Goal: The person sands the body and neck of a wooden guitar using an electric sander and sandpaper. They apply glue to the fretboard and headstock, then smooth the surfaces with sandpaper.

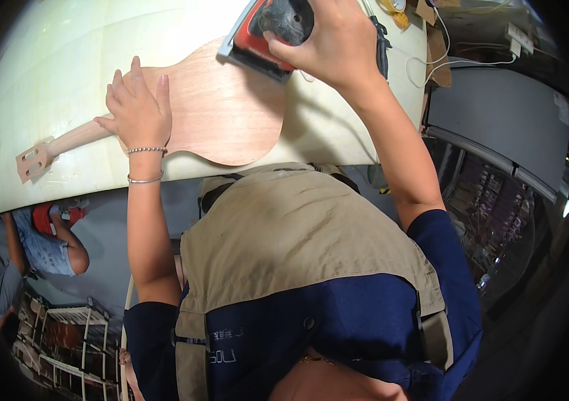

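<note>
An unfinished wooden ukulele lies on the pale table, its slotted headstock toward the left. My left hand presses on the upper part of its body near the neck, fingers spread. With my right hand I grip a red and black power sander. The sander is over the far right edge of the ukulele's body, tilted. How much of its pad touches the wood cannot be told.
The pale table ends just in front of my apron. Tape rolls and white cables are at the far right, beside a grey cabinet. Another person sits at the left, with a rack nearby.
</note>
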Tool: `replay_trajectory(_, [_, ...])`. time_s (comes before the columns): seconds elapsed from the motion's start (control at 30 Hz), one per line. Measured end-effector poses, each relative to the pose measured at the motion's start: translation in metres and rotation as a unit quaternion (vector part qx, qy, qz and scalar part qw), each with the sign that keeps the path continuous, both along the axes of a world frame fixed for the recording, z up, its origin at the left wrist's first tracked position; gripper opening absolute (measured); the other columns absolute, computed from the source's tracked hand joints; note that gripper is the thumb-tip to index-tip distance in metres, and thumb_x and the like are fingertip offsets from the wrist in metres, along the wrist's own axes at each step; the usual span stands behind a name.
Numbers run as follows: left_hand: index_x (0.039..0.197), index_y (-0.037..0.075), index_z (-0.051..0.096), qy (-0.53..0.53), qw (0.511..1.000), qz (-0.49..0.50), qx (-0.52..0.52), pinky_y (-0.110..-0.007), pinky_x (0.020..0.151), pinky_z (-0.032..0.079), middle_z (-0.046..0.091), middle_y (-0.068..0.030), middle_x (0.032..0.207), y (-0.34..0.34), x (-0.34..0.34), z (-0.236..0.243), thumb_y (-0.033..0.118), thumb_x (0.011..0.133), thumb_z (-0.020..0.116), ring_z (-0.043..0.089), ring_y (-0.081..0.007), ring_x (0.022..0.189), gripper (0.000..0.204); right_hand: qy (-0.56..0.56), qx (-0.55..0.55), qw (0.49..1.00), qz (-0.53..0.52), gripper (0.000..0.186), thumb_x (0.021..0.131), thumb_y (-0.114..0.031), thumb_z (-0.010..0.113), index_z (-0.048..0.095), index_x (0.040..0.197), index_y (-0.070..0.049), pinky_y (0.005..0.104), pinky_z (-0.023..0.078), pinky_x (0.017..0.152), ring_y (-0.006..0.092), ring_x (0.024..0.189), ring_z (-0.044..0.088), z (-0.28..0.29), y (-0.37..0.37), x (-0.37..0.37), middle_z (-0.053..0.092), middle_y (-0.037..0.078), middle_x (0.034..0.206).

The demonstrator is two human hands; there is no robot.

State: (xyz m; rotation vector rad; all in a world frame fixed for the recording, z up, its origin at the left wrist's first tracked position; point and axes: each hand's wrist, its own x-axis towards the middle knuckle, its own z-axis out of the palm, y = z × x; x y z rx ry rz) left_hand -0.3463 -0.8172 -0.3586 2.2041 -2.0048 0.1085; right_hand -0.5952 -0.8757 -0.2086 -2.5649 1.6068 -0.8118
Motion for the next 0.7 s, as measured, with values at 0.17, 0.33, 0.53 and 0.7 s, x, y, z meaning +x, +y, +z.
replay_trajectory(0.17, [0.143, 0.021, 0.034, 0.000, 1.000, -0.007, -0.006, -0.076, 0.093, 0.020, 0.036, -0.0191, 0.141, -0.0001, 0.0008, -0.0024, 0.058, 0.093, 0.033, 0.033, -0.0385, 0.129, 0.062, -0.030, -0.012, 0.999, 0.011, 0.047, 0.060, -0.026, 0.077, 0.057, 0.099, -0.009, 0.0384, 0.049, 0.069, 0.0316, 0.081, 0.059, -0.0044, -0.0015, 0.0054, 0.058, 0.012, 0.090])
replay_trajectory(0.33, [0.143, 0.021, 0.034, 0.000, 1.000, -0.004, -0.009, -0.076, 0.093, 0.020, 0.035, -0.0193, 0.141, -0.0002, 0.0020, -0.0039, 0.058, 0.093, 0.032, 0.033, -0.0384, 0.129, 0.062, -0.013, -0.023, 0.999, 0.039, 0.047, 0.061, -0.027, 0.078, 0.057, 0.099, -0.008, 0.0397, 0.047, 0.071, 0.0332, 0.083, 0.058, -0.0036, -0.0047, 0.0035, 0.058, 0.014, 0.090])
replay_trajectory(0.53, [0.143, 0.022, 0.033, -0.002, 1.000, 0.004, 0.002, -0.076, 0.094, 0.020, 0.036, -0.0189, 0.141, -0.0006, 0.0016, -0.0041, 0.059, 0.093, 0.032, 0.033, -0.0387, 0.129, 0.063, -0.010, -0.029, 0.998, 0.047, 0.047, 0.061, -0.028, 0.078, 0.057, 0.099, -0.009, 0.0405, 0.047, 0.073, 0.0339, 0.083, 0.057, -0.0033, -0.0051, 0.0007, 0.057, 0.014, 0.090])
replay_trajectory(0.7, [0.143, 0.021, 0.033, -0.002, 1.000, 0.002, -0.003, -0.076, 0.094, 0.019, 0.035, -0.0187, 0.141, -0.0007, 0.0017, -0.0037, 0.058, 0.093, 0.032, 0.033, -0.0389, 0.129, 0.063, -0.009, -0.025, 0.999, 0.043, 0.047, 0.061, -0.029, 0.078, 0.057, 0.099, -0.009, 0.0407, 0.047, 0.073, 0.0337, 0.083, 0.057, -0.0060, -0.0043, 0.0006, 0.058, 0.014, 0.090])
